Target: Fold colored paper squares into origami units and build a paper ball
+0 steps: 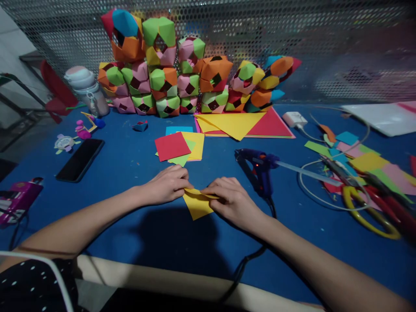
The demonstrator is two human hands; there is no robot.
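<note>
A yellow paper square (197,207) lies on the blue table with its far edge folded over toward me. My left hand (169,184) pinches the left end of that fold between thumb and fingers. At the right end, my right hand (231,198) presses and grips the folded strip, its fingers partly covering it. Just beyond my hands sits a small stack of coloured squares, with a red paper square (173,146) on top and a yellow sheet (196,145) and green ones showing beneath.
Stacked folded-paper modules (164,82) stand along the back. A glue gun (260,164) with a lit red light lies to the right, its cable running to the front edge. Scissors (367,212) and paper scraps (370,162) lie farther right; a phone (81,160) and bottle (86,89) are left.
</note>
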